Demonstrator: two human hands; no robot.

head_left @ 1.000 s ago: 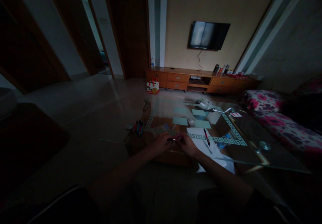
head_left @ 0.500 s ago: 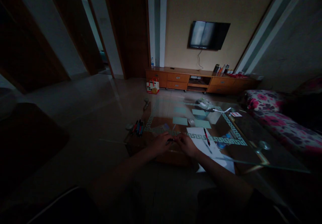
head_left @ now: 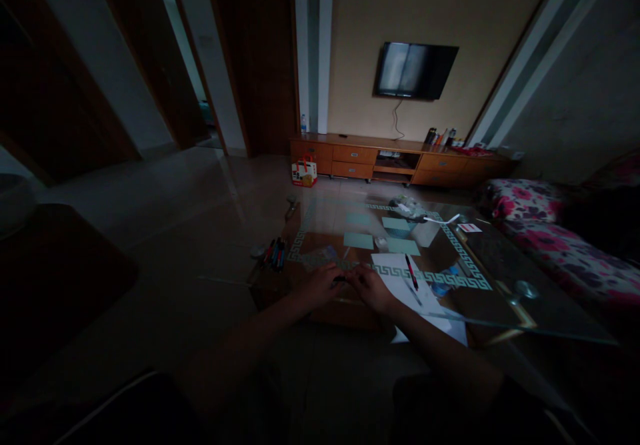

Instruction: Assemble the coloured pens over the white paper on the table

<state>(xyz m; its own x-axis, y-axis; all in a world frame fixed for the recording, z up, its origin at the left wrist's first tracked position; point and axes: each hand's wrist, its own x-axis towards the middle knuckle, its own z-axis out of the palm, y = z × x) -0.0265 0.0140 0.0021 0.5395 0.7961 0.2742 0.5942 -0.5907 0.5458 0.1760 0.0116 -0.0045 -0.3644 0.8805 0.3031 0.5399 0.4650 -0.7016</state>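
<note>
Both your left hand (head_left: 320,284) and right hand (head_left: 369,288) pinch a small dark pen (head_left: 340,278), lying crosswise between them, equally near

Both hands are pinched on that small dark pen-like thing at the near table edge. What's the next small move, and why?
Probably pull the hands apart along the small dark object: left hand and right hand each grip an end, over the glass table. It's too dim to confirm.

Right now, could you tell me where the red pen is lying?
The red pen lies on the white paper on the glass table, just right of the right hand.
</note>
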